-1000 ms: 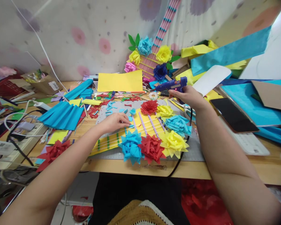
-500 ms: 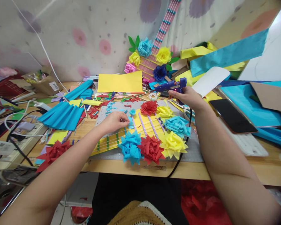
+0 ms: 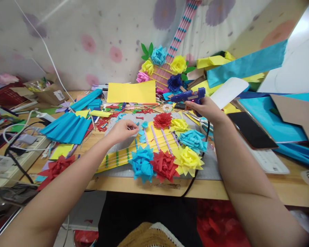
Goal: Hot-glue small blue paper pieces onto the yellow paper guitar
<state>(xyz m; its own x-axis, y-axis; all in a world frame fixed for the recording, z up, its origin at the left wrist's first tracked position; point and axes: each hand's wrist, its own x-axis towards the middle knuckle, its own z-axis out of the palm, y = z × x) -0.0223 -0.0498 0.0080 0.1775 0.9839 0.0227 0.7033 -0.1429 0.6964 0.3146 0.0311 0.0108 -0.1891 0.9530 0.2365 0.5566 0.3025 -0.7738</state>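
My right hand (image 3: pixel 204 107) is wrapped round the grip of a dark blue hot glue gun (image 3: pixel 186 96), raised with its nozzle to the left. Fingertips pinched together, my left hand (image 3: pixel 125 131) hovers over the neck side of a yellow paper guitar (image 3: pixel 151 136); whatever it pinches is too small to make out. Red, yellow and blue paper flowers ring the guitar's body, among them a blue flower (image 3: pixel 142 163) and a red flower (image 3: pixel 164 165) at the front. Purple strips and white strings cross it. Small blue paper pieces (image 3: pixel 142 136) lie beside my left fingertips.
A pink paper guitar (image 3: pixel 167 70) with flowers leans against the back curtain. Pleated blue paper (image 3: pixel 67 127), a red flower (image 3: pixel 58 168) and a power strip (image 3: pixel 23 159) lie at left. A phone (image 3: pixel 252 129) and blue sheets are at right. The gun's black cord (image 3: pixel 195 175) hangs over the table edge.
My left hand has moved slightly left, away from the small blue pieces, still pinched. My right hand keeps the glue gun in nearly the same place. The view has shifted a little.
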